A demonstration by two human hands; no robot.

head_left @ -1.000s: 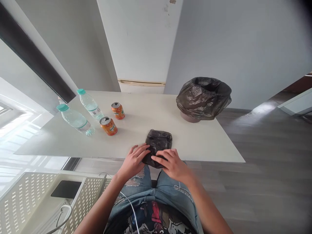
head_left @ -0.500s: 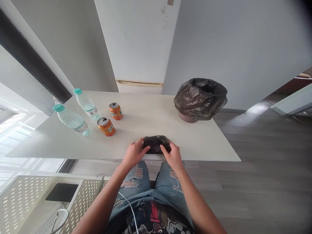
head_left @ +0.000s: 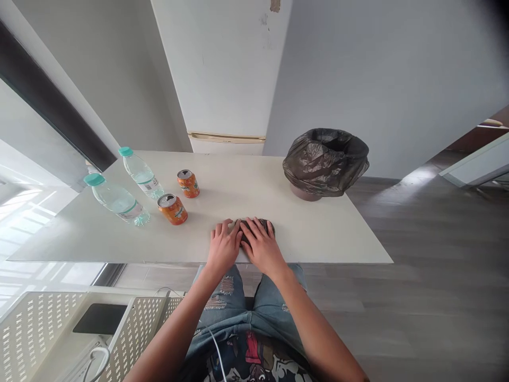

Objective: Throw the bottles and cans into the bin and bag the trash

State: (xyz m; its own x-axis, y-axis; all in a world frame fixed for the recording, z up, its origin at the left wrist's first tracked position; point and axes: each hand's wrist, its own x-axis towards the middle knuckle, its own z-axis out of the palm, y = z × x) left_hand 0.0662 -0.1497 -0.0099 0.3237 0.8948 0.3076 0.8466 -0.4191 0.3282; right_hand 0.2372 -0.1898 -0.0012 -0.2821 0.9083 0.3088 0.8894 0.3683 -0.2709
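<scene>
A folded dark plastic bag (head_left: 271,228) lies near the front edge of the white table (head_left: 310,233), almost fully covered by my hands. My left hand (head_left: 223,247) lies flat with fingers stretched out on its left part. My right hand (head_left: 260,246) rests flat on top of it, fingers spread and pointing away from me. Only small dark bits of the bag show between and beside my fingers.
Two orange cans (head_left: 172,208) (head_left: 188,183) and two water bottles with teal caps (head_left: 116,199) (head_left: 140,172) stand at the table's left. A bin lined with a dark bag (head_left: 325,162) sits at the back right. A white perforated rack (head_left: 47,329) is at lower left.
The bag was first a larger flat square under my fingers, then folded into a narrow strip held at both ends. Now both hands press flat on top of the smaller bundle.
</scene>
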